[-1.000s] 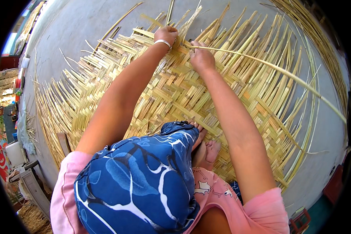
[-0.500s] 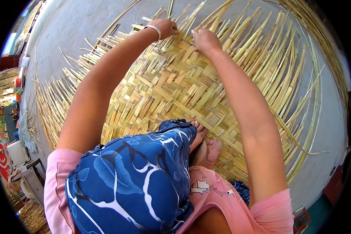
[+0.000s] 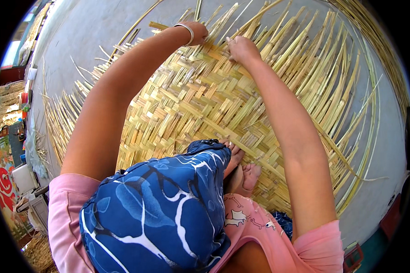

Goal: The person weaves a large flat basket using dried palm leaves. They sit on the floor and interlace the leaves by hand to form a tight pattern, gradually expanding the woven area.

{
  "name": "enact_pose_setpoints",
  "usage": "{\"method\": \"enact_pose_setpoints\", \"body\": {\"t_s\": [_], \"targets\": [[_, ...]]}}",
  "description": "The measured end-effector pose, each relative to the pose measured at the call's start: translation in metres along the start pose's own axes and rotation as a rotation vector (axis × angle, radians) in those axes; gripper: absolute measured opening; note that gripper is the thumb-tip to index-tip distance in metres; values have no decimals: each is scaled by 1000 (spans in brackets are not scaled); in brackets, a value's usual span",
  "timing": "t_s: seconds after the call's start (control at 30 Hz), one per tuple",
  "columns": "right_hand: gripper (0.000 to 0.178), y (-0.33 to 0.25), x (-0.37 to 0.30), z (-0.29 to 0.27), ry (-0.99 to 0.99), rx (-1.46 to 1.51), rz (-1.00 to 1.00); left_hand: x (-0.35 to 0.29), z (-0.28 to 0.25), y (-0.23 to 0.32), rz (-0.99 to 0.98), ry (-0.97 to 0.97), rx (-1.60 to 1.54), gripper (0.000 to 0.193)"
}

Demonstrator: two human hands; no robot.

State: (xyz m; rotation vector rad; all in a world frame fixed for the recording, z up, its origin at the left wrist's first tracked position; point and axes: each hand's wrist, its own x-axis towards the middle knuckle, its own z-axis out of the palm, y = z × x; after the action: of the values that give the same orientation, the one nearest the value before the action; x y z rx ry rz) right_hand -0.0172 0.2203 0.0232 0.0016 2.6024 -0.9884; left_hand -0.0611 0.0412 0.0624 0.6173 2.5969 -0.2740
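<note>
A mat of flat, pale yellow-green reed strips (image 3: 182, 107) in a diagonal weave lies beneath me, its loose ends fanning out at the far side and both flanks. At its far edge, my left hand (image 3: 197, 33), with a white bracelet at the wrist, has its fingers curled down on the reed strips; the fingertips are partly hidden. A little to the right, my right hand (image 3: 243, 49) pinches a reed strip (image 3: 256, 16) that slants up and away to the right. One strip's end (image 3: 157, 26) sticks out left of my left wrist.
My bare feet (image 3: 248, 176) rest on the mat. Grey floor (image 3: 91, 34) surrounds it. A bundle of long reeds (image 3: 378, 43) lies at the far right. Along the left side are a white plastic bag (image 3: 35, 154) and a pale box-like object (image 3: 25, 177).
A strip end has come into view left of my left wrist. Both hands have shifted only slightly, staying at the mat's far edge.
</note>
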Motion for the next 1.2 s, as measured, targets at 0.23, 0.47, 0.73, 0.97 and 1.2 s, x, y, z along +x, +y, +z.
{"method": "enact_pose_setpoints", "body": {"t_s": [0.23,0.47,0.73,0.97,1.2], "targets": [[28,24,-42,5,129,68,-298,-3,28,-13,125,169,180,15],[30,30,-49,20,246,-196,-552,-12,22,-7,220,230,252,12],[33,8,-44,5,33,-263,-306,-3,26,-10,72,221,68,11],[31,1,-38,0,-76,-331,-202,10,29,-13,-49,171,-75,23],[30,-9,-41,-6,-154,-331,-155,8,25,-7,-78,111,59,21]]}}
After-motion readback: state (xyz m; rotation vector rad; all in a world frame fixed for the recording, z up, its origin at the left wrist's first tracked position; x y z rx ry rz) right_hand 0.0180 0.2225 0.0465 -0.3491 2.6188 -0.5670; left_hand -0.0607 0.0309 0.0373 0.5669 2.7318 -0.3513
